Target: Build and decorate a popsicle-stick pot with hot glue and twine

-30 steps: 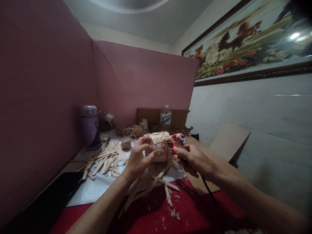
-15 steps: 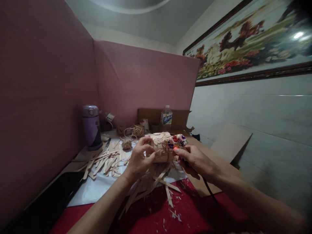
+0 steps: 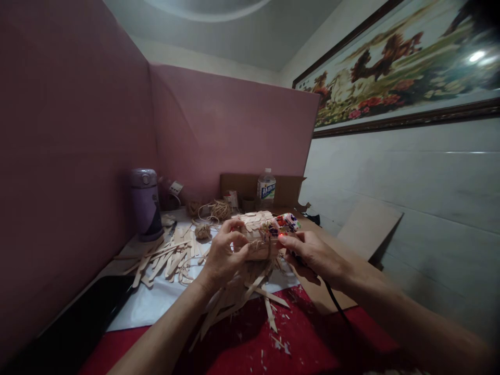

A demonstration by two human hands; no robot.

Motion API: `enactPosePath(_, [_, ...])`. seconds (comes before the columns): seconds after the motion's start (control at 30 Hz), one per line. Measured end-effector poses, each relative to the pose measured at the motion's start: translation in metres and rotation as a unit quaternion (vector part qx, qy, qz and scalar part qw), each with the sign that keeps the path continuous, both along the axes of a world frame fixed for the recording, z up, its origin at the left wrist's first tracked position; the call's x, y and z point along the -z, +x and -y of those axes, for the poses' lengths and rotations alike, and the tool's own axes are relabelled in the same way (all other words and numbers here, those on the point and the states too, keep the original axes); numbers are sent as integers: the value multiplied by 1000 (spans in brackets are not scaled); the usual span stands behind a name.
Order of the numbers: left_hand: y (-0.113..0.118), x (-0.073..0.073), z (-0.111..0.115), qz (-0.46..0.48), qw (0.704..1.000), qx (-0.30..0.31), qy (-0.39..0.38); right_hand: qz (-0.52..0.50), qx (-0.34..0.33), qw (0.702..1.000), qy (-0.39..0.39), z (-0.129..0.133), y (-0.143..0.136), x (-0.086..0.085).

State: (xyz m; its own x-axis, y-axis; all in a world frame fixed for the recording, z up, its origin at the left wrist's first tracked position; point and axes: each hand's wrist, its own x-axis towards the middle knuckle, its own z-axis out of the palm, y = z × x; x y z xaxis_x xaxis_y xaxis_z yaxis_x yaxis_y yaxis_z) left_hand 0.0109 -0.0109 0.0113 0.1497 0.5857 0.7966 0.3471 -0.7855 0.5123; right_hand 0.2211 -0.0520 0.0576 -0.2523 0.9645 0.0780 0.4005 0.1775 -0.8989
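Note:
A small model built of wooden craft sticks (image 3: 255,222) is in front of me, with thin twine along its side. My left hand (image 3: 227,249) grips its left end, thumb and fingers bent around it. My right hand (image 3: 308,254) is closed around a corded glue gun (image 3: 287,223) with a bright flower pattern, at the model's right side. A small red light glows by my right thumb. The gun's tip is hard to make out against the model. Loose craft sticks (image 3: 250,294) lie below my hands.
More craft sticks (image 3: 167,258) are heaped on white paper at left. Behind them are a twine ball (image 3: 202,231), a purple flask (image 3: 146,205) and a clear bottle (image 3: 266,188). Cardboard (image 3: 328,294) lies at right; a black cord (image 3: 338,304) hangs from my right hand. Scraps litter the red cloth (image 3: 300,333).
Almost nothing differs. Both hands keep their hold and place at the model; the view has shifted very slightly.

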Motion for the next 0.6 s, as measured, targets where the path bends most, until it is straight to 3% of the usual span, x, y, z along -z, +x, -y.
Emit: enactPosePath(0.6, [1, 0, 0, 1, 1000, -1, 10, 35, -15, 999, 6, -4, 1, -1])
